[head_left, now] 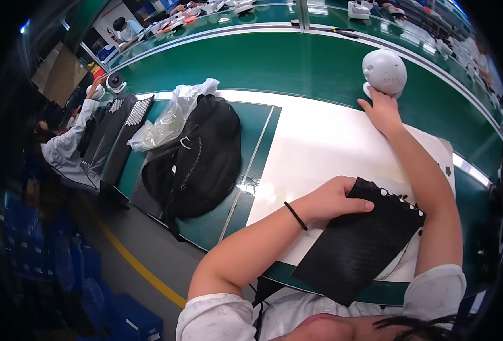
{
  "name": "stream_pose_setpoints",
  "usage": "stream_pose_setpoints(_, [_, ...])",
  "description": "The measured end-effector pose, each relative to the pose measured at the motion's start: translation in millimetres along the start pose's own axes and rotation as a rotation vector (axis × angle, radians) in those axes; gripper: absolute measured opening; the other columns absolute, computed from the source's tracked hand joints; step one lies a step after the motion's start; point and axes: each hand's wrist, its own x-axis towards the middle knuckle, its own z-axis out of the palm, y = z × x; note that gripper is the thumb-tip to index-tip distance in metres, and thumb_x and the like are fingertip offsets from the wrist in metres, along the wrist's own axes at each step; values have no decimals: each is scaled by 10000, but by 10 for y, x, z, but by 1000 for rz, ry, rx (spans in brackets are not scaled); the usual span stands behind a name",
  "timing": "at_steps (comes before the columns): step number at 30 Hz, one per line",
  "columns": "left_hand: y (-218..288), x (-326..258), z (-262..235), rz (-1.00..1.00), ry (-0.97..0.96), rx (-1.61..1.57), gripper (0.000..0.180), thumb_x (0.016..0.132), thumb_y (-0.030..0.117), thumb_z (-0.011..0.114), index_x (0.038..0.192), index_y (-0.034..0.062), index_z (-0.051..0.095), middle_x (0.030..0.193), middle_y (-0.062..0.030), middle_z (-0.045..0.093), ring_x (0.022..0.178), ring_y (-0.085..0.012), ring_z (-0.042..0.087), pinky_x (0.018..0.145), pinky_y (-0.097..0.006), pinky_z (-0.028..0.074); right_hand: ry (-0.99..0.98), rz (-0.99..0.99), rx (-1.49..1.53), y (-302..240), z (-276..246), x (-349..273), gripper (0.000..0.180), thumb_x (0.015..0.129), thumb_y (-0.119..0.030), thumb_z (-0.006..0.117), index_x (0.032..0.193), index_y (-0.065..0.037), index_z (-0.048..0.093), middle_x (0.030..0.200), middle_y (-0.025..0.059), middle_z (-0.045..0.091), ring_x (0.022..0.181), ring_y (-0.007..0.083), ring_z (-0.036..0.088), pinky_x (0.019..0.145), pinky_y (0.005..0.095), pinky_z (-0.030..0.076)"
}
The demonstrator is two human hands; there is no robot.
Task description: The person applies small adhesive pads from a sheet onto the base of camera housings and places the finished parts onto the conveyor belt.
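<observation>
My left hand point(342, 200) is closed on a black sheet point(356, 244), its thumb lying across the top face. White round dots line the far edge of that sheet, and small black dots show beside it. My right hand point(383, 111) reaches out to the green belt, its fingers against the lower part of a white rounded plastic housing point(385, 71). The thumb sticks out to the left, and some fingertips are hard to see. A white board point(314, 145) lies under both forearms.
A black mesh bag point(211, 159) and a clear plastic bag point(175, 116) lie left of the board. Beyond them, a co-worker point(69, 145) reaches toward the green belt point(251, 62), near a white device with a black front point(115, 82). Blue bins point(123, 318) stand on the floor at lower left.
</observation>
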Motion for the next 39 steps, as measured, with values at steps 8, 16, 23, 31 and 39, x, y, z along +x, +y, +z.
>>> stream_pose_setpoints(8, [82,-122,-157,150,110,166,259,779,111,635,1007,9,564,890,-6,592,844,-89,536,780,-236,427,637,-127,126,331,-385,-120,214,700,-189,667,854,-56,600,839,77,530,848,253,519,744,373,383])
stream_pose_setpoints(16, [160,-388,152,199,61,228,176,779,97,637,911,0,571,802,15,580,758,-52,517,685,-213,432,402,85,1403,347,-1202,-1714,248,846,-288,563,865,-41,546,644,-22,497,606,39,473,552,188,372])
stream_pose_setpoints(23, [116,-505,419,410,-147,505,144,646,-33,650,664,6,512,683,-127,557,638,-229,529,573,-303,398,154,88,1455,137,-1173,-2548,193,875,-199,524,960,-30,485,761,11,556,637,45,513,585,180,410])
stream_pose_setpoints(31, [4,-472,434,481,6,426,102,672,-47,624,686,-4,533,667,-98,547,590,-185,512,535,-280,383,38,90,1418,193,-1073,-2582,285,863,-180,546,1092,-47,441,801,42,580,735,66,529,653,210,404])
stream_pose_setpoints(39, [-1,-492,464,512,111,452,97,661,-55,622,688,-11,540,659,-108,559,590,-194,525,539,-286,394,487,-631,596,76,-1404,-2877,198,610,-106,711,779,-105,608,903,25,584,950,212,544,789,348,407])
